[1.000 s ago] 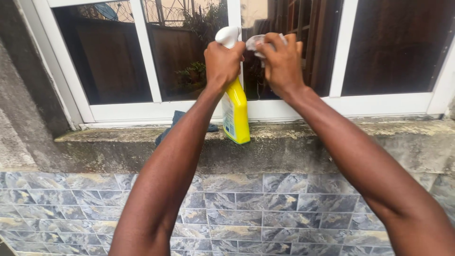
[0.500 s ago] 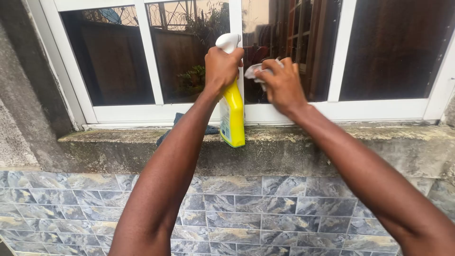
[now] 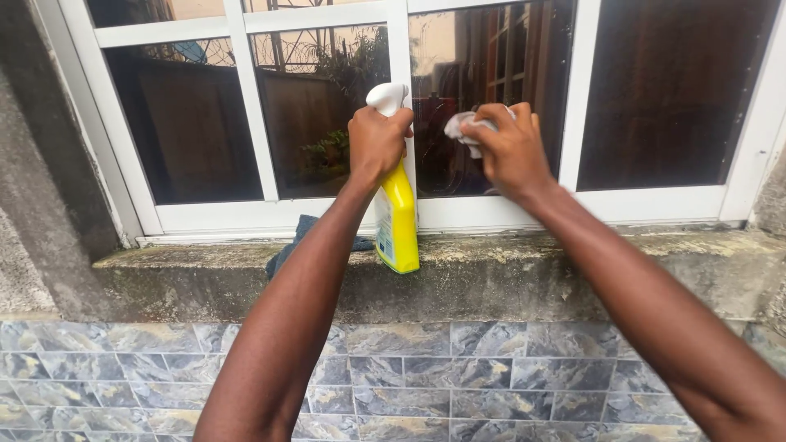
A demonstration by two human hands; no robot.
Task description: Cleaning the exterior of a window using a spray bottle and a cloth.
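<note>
Yellow plastic forms the body of the spray bottle (image 3: 397, 219), which has a white trigger head and hangs upright in front of the window's white centre post. The left hand (image 3: 377, 143) is clenched around the bottle's neck, just below the trigger head, and carries the bottle clear of the ledge. The bottle's base hangs level with the front edge of the ledge.

The right hand (image 3: 512, 147) is curled around a crumpled white cloth (image 3: 460, 127) and presses it against the glass pane (image 3: 491, 74) just right of the centre post. The cloth shows only at the fingertips.

The window (image 3: 577, 90) has a white frame with dark, reflective panes. Below it runs a rough concrete ledge (image 3: 573, 262), stained and weathered. A dark blue rag (image 3: 303, 229) lies on the ledge behind the left forearm, partly hidden. Grey marbled tiles (image 3: 458, 368) cover the wall beneath the ledge.
</note>
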